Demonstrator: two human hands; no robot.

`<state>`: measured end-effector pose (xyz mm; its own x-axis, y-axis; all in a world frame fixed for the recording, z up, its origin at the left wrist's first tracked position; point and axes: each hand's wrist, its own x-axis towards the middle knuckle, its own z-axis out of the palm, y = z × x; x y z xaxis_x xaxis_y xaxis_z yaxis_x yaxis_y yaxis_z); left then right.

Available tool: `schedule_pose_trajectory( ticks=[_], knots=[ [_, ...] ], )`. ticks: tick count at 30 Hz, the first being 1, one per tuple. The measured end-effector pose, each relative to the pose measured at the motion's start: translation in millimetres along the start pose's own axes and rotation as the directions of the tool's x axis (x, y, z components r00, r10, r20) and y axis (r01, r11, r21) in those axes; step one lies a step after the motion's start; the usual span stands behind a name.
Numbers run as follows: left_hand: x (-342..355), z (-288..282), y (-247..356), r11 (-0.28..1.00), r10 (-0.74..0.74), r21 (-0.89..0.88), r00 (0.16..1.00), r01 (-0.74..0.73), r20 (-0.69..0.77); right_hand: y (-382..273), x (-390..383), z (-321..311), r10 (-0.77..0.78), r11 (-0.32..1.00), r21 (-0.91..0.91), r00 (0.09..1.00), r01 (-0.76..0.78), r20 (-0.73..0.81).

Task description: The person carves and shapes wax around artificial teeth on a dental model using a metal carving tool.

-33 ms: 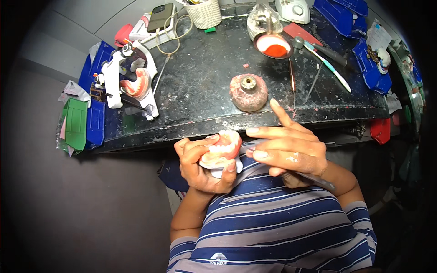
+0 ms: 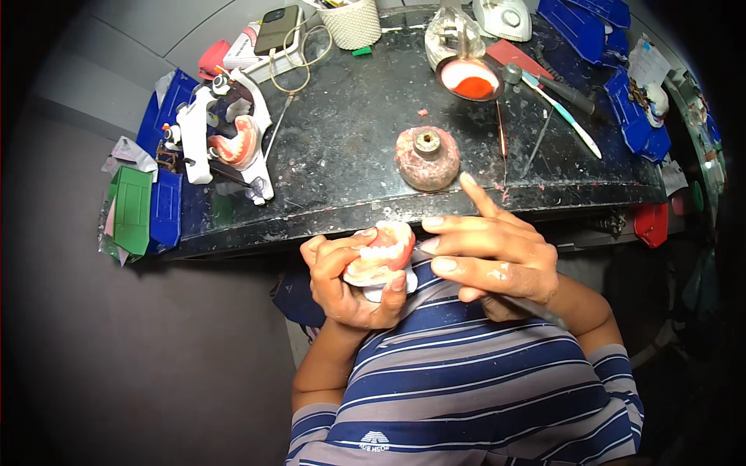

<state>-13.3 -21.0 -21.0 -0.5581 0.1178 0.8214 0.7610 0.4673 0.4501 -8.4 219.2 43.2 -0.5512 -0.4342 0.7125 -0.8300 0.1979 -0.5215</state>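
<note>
My left hand (image 2: 342, 283) is closed around a dental model (image 2: 377, 272) with white teeth and pink gum on a pale base, held below the bench's front edge. Just right of it, my right hand (image 2: 497, 264) grips a slim metal instrument (image 2: 540, 311), its shaft angled down to the right beneath the fingers and its tip hard to make out near the model. One finger of that hand is raised toward the bench. A round pink-stained pot with a metal neck (image 2: 427, 163) stands on the bench above my hands.
The dark curved bench (image 2: 326, 140) bears an articulator with a pink denture (image 2: 237, 144), a dish of red material (image 2: 470, 78), a toothbrush-like tool (image 2: 575, 132), slim instruments (image 2: 501, 128), a phone (image 2: 276, 29) and a cup (image 2: 350, 23). Blue trays (image 2: 637, 116) and a green tray (image 2: 128, 210) line the sides.
The whole view has shifted very slightly. My hands, the model and the instrument look almost the same, with only a tiny movement in my right hand's fingers.
</note>
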Motion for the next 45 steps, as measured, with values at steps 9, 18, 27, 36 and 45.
schedule_pose_trajectory(
  ticks=[9,18,27,36,45],
  knots=[
    [0.6,3.8,6.3,0.998,0.019,0.066,1.000,-0.018,-0.015,2.7,-4.1,17.4,-0.073,0.997,-0.033,0.994,0.071,-0.077],
    [6.4,1.8,20.3,0.978,0.041,0.203,0.999,-0.045,0.023,5.2,-6.3,29.8,-0.145,0.985,-0.108,0.985,0.135,-0.092],
    [6.6,9.0,25.3,0.967,0.043,0.254,0.999,-0.034,-0.029,7.9,-8.7,34.8,-0.174,0.978,-0.132,0.982,0.163,-0.076],
    [5.7,13.0,24.6,0.967,0.053,0.254,0.996,-0.033,-0.074,7.0,-8.6,36.4,-0.160,0.975,-0.166,0.984,0.144,-0.085],
    [6.9,10.2,24.9,0.973,0.021,0.230,0.997,-0.003,-0.073,5.7,-7.1,32.2,-0.148,0.979,-0.148,0.987,0.137,-0.066]
  ],
)
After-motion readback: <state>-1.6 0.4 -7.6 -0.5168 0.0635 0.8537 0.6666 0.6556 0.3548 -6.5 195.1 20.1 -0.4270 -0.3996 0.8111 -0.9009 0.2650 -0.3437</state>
